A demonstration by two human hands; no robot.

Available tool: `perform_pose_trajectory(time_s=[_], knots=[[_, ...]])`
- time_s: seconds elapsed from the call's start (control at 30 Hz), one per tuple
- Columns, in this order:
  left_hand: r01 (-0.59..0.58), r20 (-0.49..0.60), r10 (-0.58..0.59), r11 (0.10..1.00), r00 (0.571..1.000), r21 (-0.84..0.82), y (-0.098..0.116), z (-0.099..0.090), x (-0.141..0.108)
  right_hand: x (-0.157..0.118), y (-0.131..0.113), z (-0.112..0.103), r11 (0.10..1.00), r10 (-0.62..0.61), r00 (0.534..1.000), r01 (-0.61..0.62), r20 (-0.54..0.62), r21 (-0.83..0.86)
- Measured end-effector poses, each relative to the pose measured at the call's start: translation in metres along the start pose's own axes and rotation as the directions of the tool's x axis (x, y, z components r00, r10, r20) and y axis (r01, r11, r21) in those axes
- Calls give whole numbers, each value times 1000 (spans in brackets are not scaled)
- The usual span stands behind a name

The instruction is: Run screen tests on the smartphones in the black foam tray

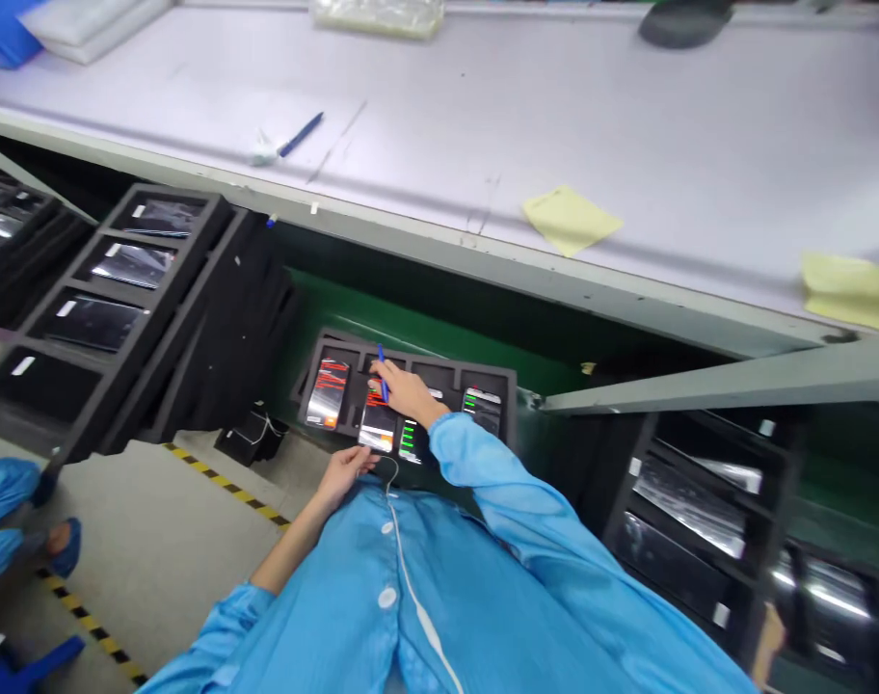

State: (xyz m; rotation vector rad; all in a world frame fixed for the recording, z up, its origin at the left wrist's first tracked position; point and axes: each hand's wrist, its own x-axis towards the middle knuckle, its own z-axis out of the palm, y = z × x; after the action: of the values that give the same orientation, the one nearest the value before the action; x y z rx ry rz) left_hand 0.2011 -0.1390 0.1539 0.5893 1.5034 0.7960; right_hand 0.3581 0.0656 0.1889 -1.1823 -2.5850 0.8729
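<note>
A dark foam tray [510,386] in front of my body bears several lit phones. My left hand [347,470] pinches the lower edge of a phone [377,424] showing red text, where a white cable [403,554] runs down over my blue coat. Above the same phone, my right hand [402,387] holds a blue pen [383,371] between its fingers. To the left lies another phone [328,393] with red lines on its screen. A phone with green bars [411,441] sits below my right wrist, and one more phone [483,410] rests in the right compartment.
Stacked foam trays with phones stand at left [111,357] and right [620,511]. The white table [439,145] ahead bears a blue pen, yellow notes [571,220] and plastic bags. At lower left another person's foot [64,547] shows.
</note>
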Motion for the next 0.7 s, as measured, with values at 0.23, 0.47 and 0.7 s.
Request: perform_pose_trajectory(time_s=[0.23, 0.47, 0.7], knots=[[-366, -13, 541, 588, 841, 721, 41, -23, -22, -87, 44, -5, 938, 301, 721, -107, -625, 329], [-462, 228, 512, 394, 828, 795, 49, -12, -12, -192, 63, 20, 781, 623, 463, -334, -630, 527], [-317, -105, 641, 507, 760, 802, 50, -47, 14, -219, 37, 26, 703, 711, 306, -304, -633, 643]])
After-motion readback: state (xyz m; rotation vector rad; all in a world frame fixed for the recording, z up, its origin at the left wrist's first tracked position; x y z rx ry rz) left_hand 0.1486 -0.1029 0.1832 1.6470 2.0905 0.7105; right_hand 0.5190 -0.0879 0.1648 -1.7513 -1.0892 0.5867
